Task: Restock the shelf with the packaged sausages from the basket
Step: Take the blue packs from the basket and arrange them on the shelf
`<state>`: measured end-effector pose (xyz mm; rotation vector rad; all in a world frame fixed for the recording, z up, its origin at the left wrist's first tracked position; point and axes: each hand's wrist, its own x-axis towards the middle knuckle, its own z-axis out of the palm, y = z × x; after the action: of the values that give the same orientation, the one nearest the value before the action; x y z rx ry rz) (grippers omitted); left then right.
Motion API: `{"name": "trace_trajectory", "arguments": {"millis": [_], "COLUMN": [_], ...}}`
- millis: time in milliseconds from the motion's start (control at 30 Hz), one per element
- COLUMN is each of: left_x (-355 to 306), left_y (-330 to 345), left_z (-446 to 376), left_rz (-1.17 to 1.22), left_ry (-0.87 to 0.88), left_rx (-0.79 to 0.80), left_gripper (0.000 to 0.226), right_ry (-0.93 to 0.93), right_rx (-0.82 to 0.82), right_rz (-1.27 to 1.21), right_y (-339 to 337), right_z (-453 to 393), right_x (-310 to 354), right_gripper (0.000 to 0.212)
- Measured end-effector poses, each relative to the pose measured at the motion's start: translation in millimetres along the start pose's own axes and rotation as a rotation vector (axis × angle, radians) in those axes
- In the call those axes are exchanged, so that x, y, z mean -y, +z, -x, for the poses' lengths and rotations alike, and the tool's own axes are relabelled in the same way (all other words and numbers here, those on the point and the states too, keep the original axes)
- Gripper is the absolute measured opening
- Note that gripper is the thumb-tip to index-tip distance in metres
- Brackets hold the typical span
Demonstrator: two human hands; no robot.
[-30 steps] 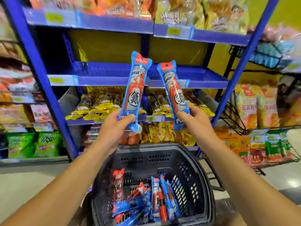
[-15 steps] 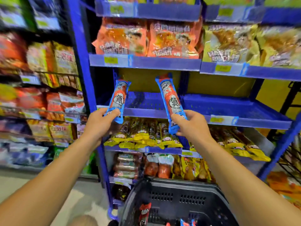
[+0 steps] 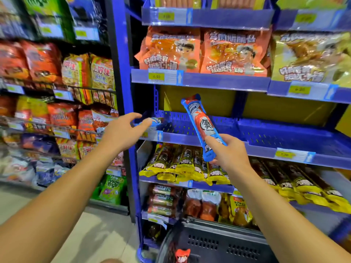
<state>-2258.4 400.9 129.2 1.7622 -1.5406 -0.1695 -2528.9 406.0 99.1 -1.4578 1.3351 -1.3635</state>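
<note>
My right hand (image 3: 227, 151) grips the lower end of a blue-and-orange packaged sausage (image 3: 199, 120), which stands tilted up-left before the blue perforated shelf (image 3: 275, 133). A second sausage pack (image 3: 156, 121) lies flat at that shelf's left end. My left hand (image 3: 123, 130) hovers just in front of it with fingers spread, its fingertips at the pack's near end. The dark basket (image 3: 218, 242) shows at the bottom, with the top of one sausage pack (image 3: 182, 255) poking up.
Orange snack bags (image 3: 171, 50) fill the shelf above. Yellow-ended sausages (image 3: 184, 164) lie on the shelf below, with more packs (image 3: 163, 200) under those. A blue upright post (image 3: 123, 73) stands left of the shelves. Snack racks (image 3: 57, 92) line the left side.
My left hand has laid its sausage flat on the blue shelf's left end and let go. My right hand moved up toward the shelf with its sausage. The view moved closer and upward.
</note>
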Motion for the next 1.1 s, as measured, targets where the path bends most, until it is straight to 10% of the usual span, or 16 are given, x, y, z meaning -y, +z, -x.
{"name": "trace_trajectory", "arguments": {"millis": [167,900,1100], "left_x": [-3.3,0.3,-33.3], "left_y": [5.3,42.0,39.3], "left_z": [-5.1,-30.3,5.5], "left_rz": [-0.184,-0.38,-0.077], "left_ry": [0.432,0.424,0.62], "left_rx": [0.038,0.033,-0.003], "left_gripper": [0.049,0.052,0.066], "right_ry": [-0.001,0.159,0.285], "right_rx": [-0.016,0.028,0.139], "right_rz": [-0.009,-0.132,-0.145], "right_y": [3.9,10.7,13.9], "right_z": [1.5,-0.3,-6.5], "right_x": [-0.8,-1.5,21.3], "right_gripper": [0.022,0.019,0.02]}}
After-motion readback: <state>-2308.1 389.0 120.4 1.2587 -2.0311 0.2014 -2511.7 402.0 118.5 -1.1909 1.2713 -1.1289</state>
